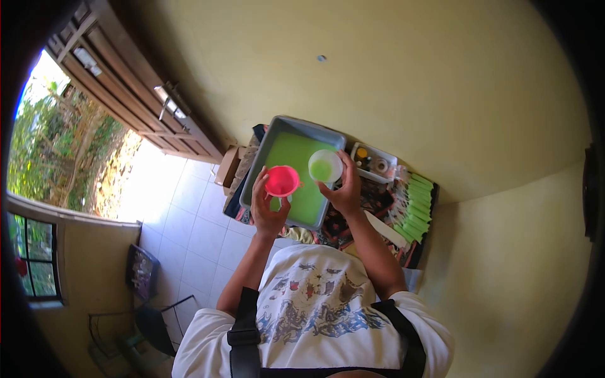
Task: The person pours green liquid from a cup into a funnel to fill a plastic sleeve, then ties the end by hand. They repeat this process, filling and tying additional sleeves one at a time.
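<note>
My left hand point(268, 211) holds a pink funnel point(282, 181) by its sides, over the near left part of a grey tub point(249, 186). Something pale and see-through shows under the funnel, near my fingertips, but I cannot make out what it is. In my right hand point(345, 188) is a clear plastic cup point(326, 166) with green liquid in its bottom, tilted a little. The cup is just right of the funnel and apart from it. Green liquid point(293, 148) covers the floor of the tub below both hands.
Several filled green tube packets point(416, 208) lie in a row at the right. A white box point(375, 165) of small bottles and tape stands beside the tub, on a patterned cloth point(372, 200). A cardboard box point(228, 167) is at the left, near the open wooden door point(135, 82).
</note>
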`<state>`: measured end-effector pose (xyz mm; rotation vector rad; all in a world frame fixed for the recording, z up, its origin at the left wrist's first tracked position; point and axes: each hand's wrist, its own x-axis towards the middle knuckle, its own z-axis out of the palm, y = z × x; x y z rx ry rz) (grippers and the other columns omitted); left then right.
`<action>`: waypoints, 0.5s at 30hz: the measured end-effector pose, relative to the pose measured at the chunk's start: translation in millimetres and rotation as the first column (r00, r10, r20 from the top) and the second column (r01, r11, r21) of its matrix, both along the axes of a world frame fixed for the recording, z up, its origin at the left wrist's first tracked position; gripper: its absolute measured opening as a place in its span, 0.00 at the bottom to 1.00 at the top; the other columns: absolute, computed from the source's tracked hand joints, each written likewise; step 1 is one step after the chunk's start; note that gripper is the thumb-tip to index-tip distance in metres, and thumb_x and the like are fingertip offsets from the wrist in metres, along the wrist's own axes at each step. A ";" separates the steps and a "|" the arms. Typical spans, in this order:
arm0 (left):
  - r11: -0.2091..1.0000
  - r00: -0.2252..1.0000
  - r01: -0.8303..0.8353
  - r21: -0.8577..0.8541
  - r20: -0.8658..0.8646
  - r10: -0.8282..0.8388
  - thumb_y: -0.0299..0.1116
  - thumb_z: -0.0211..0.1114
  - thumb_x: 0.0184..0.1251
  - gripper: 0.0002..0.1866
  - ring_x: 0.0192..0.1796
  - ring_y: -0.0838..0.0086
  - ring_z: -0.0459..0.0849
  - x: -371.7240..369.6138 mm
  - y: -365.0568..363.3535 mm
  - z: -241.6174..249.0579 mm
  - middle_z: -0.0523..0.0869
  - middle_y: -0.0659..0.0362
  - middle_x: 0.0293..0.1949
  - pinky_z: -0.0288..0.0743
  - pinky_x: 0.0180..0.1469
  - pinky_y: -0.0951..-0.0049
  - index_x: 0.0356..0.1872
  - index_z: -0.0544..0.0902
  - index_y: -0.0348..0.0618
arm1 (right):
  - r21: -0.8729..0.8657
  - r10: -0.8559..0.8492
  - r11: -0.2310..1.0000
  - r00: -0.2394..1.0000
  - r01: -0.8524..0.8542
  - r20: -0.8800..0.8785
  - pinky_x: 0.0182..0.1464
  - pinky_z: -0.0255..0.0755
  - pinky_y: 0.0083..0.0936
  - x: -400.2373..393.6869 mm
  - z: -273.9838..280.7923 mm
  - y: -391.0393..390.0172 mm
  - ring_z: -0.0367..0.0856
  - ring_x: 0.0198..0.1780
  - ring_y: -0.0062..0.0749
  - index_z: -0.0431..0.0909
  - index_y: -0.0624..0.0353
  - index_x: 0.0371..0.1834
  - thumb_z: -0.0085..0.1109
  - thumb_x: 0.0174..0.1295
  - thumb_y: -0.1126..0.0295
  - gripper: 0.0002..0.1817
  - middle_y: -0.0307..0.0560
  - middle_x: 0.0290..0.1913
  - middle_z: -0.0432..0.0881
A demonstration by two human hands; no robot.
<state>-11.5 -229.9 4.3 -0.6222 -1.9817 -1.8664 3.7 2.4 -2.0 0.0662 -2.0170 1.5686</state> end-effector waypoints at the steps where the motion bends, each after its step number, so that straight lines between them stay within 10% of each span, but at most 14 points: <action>1: 1.000 1.000 0.025 0.005 -0.004 -0.025 0.08 0.71 0.58 0.47 0.80 0.50 0.75 -0.1 8.2 1.9 0.67 0.43 0.83 0.89 0.69 0.58 0.81 0.67 0.44 | 0.088 -0.029 0.996 0.999 0.031 -0.025 0.81 0.71 0.44 8.9 18.9 10.1 0.75 0.79 0.51 0.58 0.67 0.85 0.84 0.54 0.75 0.56 0.65 0.78 0.71; 15: 0.968 0.974 0.226 0.106 -0.045 -0.222 0.08 0.69 0.61 0.45 0.81 0.49 0.74 27.9 109.0 17.7 0.68 0.41 0.83 0.86 0.71 0.54 0.81 0.67 0.42 | 0.160 -0.173 0.967 0.973 0.196 -0.151 0.75 0.78 0.42 87.0 129.5 100.6 0.81 0.75 0.51 0.57 0.65 0.87 0.88 0.53 0.71 0.59 0.66 0.78 0.75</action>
